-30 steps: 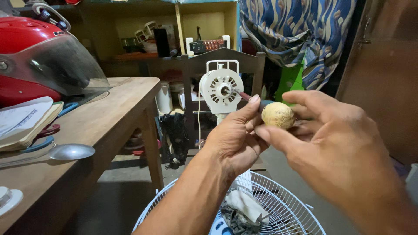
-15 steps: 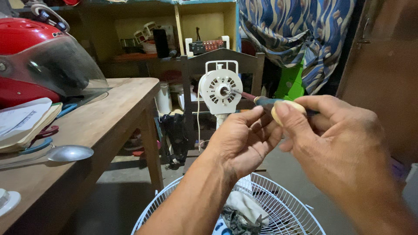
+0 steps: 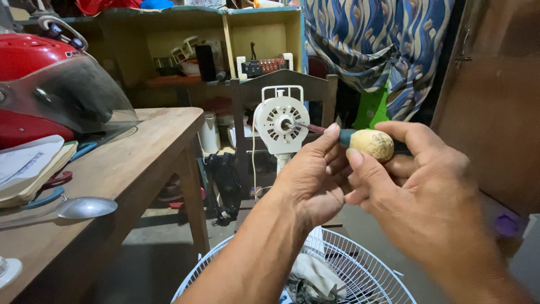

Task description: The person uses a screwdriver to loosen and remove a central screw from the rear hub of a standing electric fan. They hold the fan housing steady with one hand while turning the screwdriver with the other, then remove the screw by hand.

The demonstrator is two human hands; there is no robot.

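before the fan motor (image 3: 280, 125), right hand (image 3: 419, 197) grips screwdriver (image 3: 360, 141); left hand (image 3: 312, 180) pinches its shaft.

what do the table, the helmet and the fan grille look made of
Table: wood, matte brown, grain and worn edges showing. Helmet: glossy red shell, probably hard plastic, with a clear smoky visor that reflects light. Fan grille: thin white wires, likely coated metal, though plastic cannot be ruled out.
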